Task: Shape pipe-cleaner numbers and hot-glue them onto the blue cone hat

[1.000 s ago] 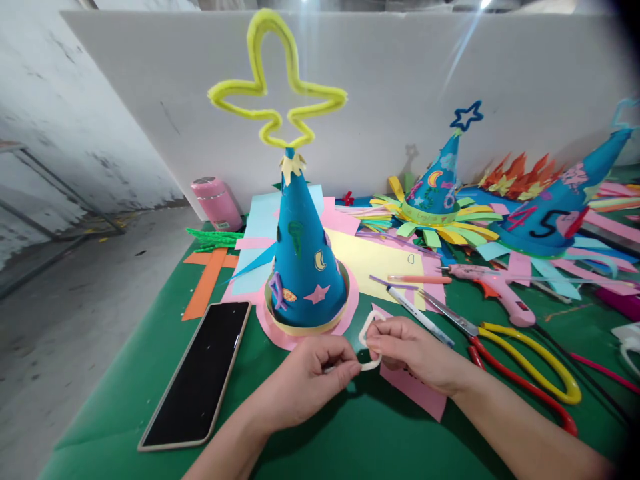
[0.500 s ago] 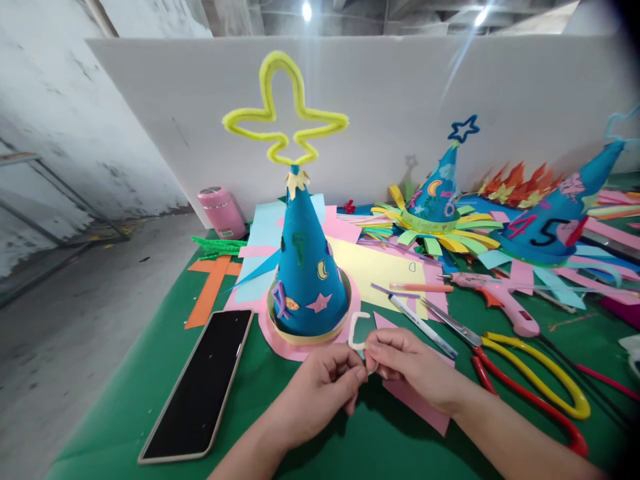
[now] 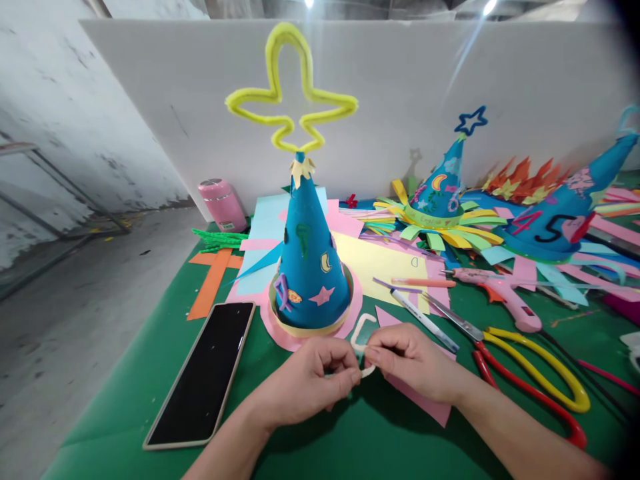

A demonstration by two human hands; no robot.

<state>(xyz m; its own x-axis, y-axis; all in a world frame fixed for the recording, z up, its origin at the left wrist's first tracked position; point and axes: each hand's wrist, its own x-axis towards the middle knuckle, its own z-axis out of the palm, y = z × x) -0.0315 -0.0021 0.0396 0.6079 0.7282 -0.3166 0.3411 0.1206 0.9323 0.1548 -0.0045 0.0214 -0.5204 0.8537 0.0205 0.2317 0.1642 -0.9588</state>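
A short cream-white pipe cleaner [image 3: 355, 337], bent like a squared numeral, is pinched between both hands. My left hand [image 3: 313, 375] grips its lower end between thumb and forefinger. Higher up, near the bend, my right hand [image 3: 417, 360] pinches it with thumb and index finger. Just beyond the hands a blue paper cone hat [image 3: 307, 267] stands upright on a pink brim [image 3: 273, 333]. It carries a pink star, a moon and a purple bent piece, with a large yellow pipe-cleaner star [image 3: 345, 105] on its tip. Under my right hand lies a pink paper piece [image 3: 436, 412].
A phone [image 3: 205, 373] lies at left, near orange strips [image 3: 210, 287] and a pink flask [image 3: 223, 205]. To the right are scissors [image 3: 535, 393], a pen [image 3: 425, 320] and a pink glue gun [image 3: 510, 293]. Two decorated hats [image 3: 437, 190] [image 3: 560, 213] stand behind, before a white board [image 3: 165, 87].
The white pipe cleaner has tilted, and more of its lower end shows between my fingers. My hands have parted slightly. The view has shifted, so the hat appears higher.
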